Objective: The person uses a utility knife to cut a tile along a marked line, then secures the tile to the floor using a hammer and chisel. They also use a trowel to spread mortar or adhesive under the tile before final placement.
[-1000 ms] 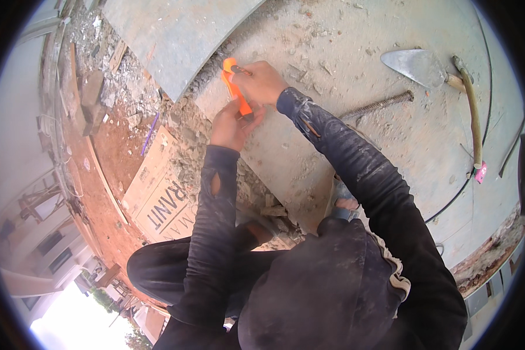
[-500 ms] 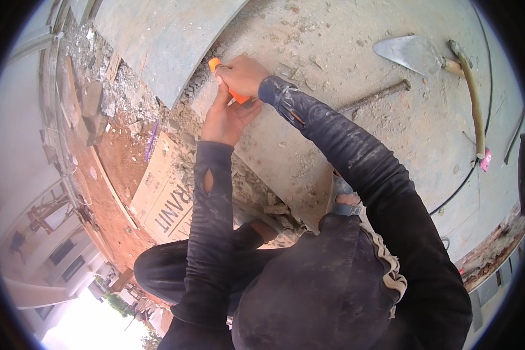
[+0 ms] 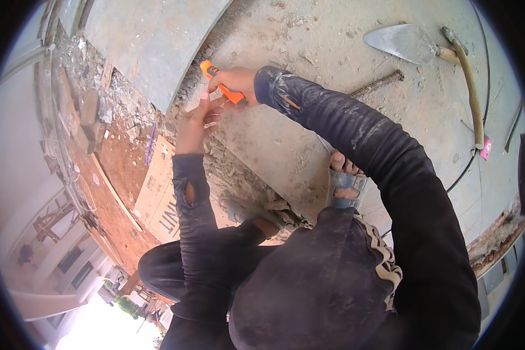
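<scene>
My right hand (image 3: 242, 83) is closed around an orange-and-black utility knife (image 3: 232, 93), whose orange end sticks out past my thumb side. No blade can be made out. Just beside it, my left hand (image 3: 193, 125) has its fingers curved and apart, with the fingertips close to the knife. Whether they touch it, or hold anything thin, is hard to see. Both hands are above the edge of the concrete slab, near a grey sheet (image 3: 151, 46).
A pointed trowel (image 3: 399, 44), a hammer with a wooden handle (image 3: 472, 93), a pink tape measure (image 3: 486, 148) and a ribbed steel bar (image 3: 379, 84) lie right. Printed cardboard (image 3: 154, 186), rubble (image 3: 227, 157) and a purple strip (image 3: 150, 143) are left. My sandalled foot (image 3: 347, 181) rests on the slab.
My left hand has drawn back slightly left and down from the utility knife, its fingers loosening. My right hand has shifted a little left, still holding the knife, and more of it shows.
</scene>
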The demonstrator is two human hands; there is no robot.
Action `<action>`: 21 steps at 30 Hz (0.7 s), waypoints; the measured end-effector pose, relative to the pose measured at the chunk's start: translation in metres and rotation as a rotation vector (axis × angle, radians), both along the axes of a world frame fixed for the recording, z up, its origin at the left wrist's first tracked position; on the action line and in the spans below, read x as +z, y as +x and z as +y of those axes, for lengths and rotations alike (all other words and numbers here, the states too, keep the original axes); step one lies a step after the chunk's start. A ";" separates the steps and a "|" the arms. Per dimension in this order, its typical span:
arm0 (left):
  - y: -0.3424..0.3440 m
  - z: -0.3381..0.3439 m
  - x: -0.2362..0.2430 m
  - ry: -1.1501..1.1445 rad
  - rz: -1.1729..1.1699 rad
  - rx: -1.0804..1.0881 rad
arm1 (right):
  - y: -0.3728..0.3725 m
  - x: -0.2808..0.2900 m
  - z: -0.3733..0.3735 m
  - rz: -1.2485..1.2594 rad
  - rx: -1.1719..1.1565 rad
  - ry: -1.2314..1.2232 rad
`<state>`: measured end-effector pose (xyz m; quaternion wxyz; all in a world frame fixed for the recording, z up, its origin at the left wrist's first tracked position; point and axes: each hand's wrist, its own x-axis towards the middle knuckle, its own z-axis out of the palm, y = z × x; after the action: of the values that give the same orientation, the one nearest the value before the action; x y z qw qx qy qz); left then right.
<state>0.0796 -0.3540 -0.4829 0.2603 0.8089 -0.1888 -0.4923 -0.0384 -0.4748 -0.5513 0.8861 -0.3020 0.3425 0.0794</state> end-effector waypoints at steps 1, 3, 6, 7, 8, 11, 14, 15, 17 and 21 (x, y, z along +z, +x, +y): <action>0.006 -0.006 0.008 -0.018 -0.106 -0.040 | -0.003 -0.005 -0.002 -0.002 -0.002 0.011; 0.028 -0.022 0.006 -0.219 -0.329 0.117 | -0.008 -0.015 -0.007 -0.007 -0.003 0.034; 0.084 -0.044 0.000 -0.347 -0.715 0.087 | -0.010 -0.003 -0.009 -0.071 0.015 0.122; 0.114 -0.044 -0.005 -0.345 -0.854 0.062 | -0.004 0.001 -0.009 -0.098 0.021 0.148; 0.128 -0.050 -0.019 -0.344 -0.972 0.027 | -0.004 -0.002 -0.009 -0.108 0.014 0.176; 0.127 -0.070 -0.052 -0.287 -1.229 -0.029 | 0.001 -0.026 -0.003 -0.179 -0.016 0.238; 0.119 -0.068 -0.084 -0.220 -1.234 -0.007 | 0.000 -0.023 -0.016 -0.057 0.161 -0.061; 0.110 -0.071 -0.091 -0.189 -1.273 0.016 | -0.001 -0.017 -0.025 0.023 0.250 -0.221; 0.097 -0.074 -0.089 -0.159 -1.239 0.008 | -0.010 -0.012 -0.029 0.159 0.363 -1.052; 0.102 -0.070 -0.080 -0.117 -1.266 0.011 | -0.074 0.024 -0.042 0.059 0.512 -1.544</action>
<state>0.1816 -0.4236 -0.5627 0.1446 0.9286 -0.3286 0.0937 -0.1128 -0.5164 -0.5275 0.3730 -0.8946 0.2443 0.0291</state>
